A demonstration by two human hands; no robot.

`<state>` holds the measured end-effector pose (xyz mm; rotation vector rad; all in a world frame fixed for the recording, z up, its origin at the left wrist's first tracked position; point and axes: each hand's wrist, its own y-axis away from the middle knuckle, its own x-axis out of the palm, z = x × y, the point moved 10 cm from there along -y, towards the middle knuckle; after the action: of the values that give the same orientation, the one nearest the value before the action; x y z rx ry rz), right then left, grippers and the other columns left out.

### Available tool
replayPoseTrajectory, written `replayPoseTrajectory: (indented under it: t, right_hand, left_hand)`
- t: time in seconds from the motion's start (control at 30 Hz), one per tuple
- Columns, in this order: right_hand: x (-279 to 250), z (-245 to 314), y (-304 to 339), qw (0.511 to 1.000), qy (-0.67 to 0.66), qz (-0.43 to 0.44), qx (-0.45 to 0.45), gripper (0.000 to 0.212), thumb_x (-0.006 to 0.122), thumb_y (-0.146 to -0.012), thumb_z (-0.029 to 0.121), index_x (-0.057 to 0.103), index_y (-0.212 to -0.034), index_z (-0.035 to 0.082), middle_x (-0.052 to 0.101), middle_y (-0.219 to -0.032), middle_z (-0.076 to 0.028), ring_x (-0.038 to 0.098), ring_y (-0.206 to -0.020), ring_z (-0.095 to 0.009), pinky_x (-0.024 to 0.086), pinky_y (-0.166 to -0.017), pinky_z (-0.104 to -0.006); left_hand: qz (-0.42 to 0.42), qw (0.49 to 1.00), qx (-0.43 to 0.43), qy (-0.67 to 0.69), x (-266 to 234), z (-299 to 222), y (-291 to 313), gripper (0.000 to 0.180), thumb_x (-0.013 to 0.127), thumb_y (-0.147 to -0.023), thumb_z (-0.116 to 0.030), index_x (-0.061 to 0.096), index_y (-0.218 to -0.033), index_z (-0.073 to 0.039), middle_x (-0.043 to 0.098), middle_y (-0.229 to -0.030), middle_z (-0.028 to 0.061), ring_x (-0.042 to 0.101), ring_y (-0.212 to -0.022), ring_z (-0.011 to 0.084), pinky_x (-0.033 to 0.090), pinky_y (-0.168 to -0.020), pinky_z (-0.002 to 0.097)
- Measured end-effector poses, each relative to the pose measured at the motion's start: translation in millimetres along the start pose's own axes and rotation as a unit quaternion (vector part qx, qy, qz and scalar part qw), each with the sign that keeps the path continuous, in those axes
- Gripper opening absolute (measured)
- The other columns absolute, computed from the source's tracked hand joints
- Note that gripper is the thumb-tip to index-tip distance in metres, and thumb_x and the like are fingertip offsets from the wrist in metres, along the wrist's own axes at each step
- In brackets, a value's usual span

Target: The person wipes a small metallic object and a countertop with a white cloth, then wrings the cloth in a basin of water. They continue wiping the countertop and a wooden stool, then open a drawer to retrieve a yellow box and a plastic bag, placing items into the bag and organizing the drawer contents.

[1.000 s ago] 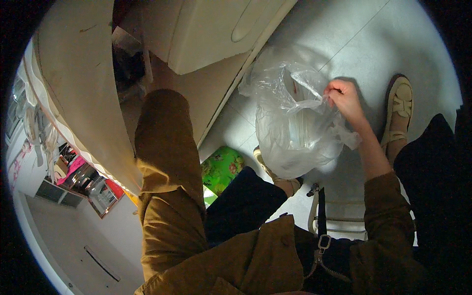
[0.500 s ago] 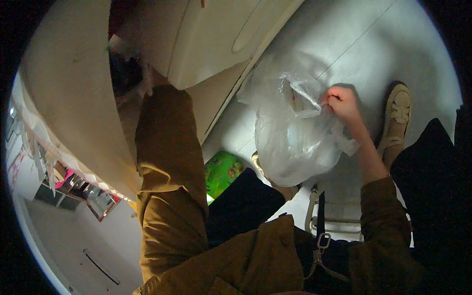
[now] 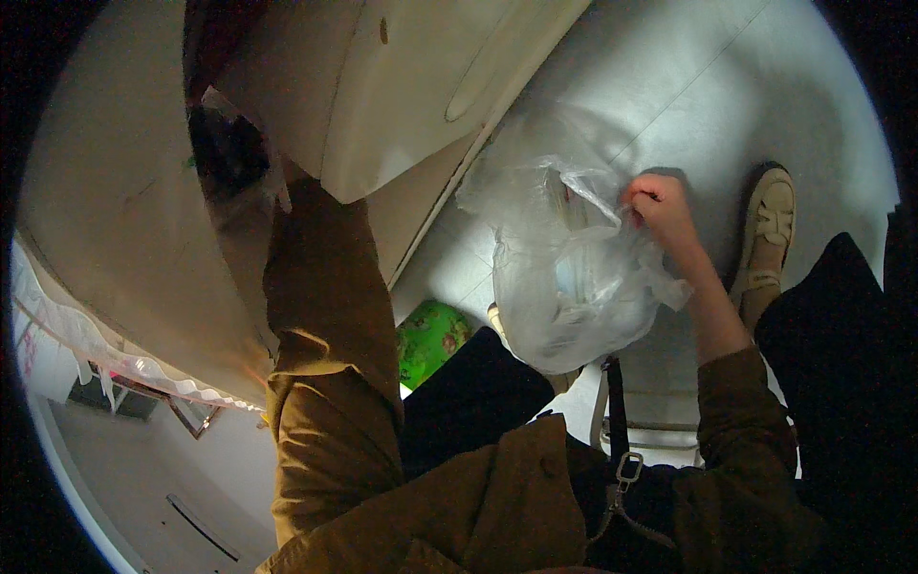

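Observation:
My right hand (image 3: pixel 660 208) is closed in a pinch on the edge of a translucent plastic bag (image 3: pixel 602 311). The bag hangs above the floor between my legs, its mouth partly gaping, with pale contents that I cannot make out. My left arm, in a brown sleeve (image 3: pixel 330 287), reaches into the dark gap of a cream cabinet or drawer (image 3: pixel 411 86). In there the left hand is lost in shadow and behind the cream panel, so its fingers do not show. Close to it, a dark thing (image 3: pixel 228 153) and some clear plastic lie inside the gap.
A green patterned object (image 3: pixel 432 342) rests on the grey floor (image 3: pixel 698 115) beside my knee. A shoe (image 3: pixel 772 215) stands at the right. Below the bag are the metal bars of a stool or chair (image 3: pixel 650 426). A strap with a metal buckle (image 3: pixel 628 469) hangs at my front.
The view has shifted slightly, and the cabinet gap shows a little differently. My right hand keeps its grip on the plastic bag, which sags slightly lower. The left arm stays in the gap.

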<state>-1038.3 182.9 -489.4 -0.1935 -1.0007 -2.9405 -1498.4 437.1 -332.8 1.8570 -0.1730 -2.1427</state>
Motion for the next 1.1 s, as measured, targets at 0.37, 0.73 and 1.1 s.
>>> replayPoseTrajectory:
  t: [0.37, 0.73, 1.1]
  right_hand:
    - [2, -4, 0, 1.000, -0.025, 0.000, 0.014, 0.015, 0.047, -0.073, -0.002, 0.061, -0.068, -0.001, 0.056, -0.060, -0.003, 0.050, -0.049, -0.010, 0.041, -0.047, -0.0243]
    - [0, -3, -1, 1.000, -0.011, -0.018, 0.020, 0.014, 0.048, -0.073, -0.001, 0.062, -0.069, -0.001, 0.056, -0.061, -0.003, 0.051, -0.050, -0.010, 0.041, -0.048, -0.0244]
    - [-4, -2, -3, 0.999, 0.007, -0.043, 0.026, 0.012, 0.051, -0.072, -0.002, 0.063, -0.069, -0.001, 0.058, -0.060, -0.004, 0.052, -0.049, -0.011, 0.042, -0.045, -0.0251]
  left_hand:
    - [-0.002, 1.000, -0.011, 0.000, -2, 10, 17, 0.053, 0.066, -0.079, -0.036, 0.053, -0.119, -0.003, 0.058, -0.114, 0.0132, 0.057, -0.104, 0.0255, 0.045, -0.087, 0.0389]
    - [-0.003, 1.000, -0.011, 0.003, -4, 11, 20, 0.053, 0.067, -0.078, -0.037, 0.054, -0.116, -0.003, 0.059, -0.111, 0.0133, 0.058, -0.102, 0.0256, 0.045, -0.086, 0.0388]
    - [-0.004, 1.000, -0.015, 0.002, -4, 12, 23, 0.053, 0.067, -0.078, -0.038, 0.056, -0.114, -0.002, 0.061, -0.109, 0.0134, 0.059, -0.100, 0.0258, 0.046, -0.086, 0.0388]
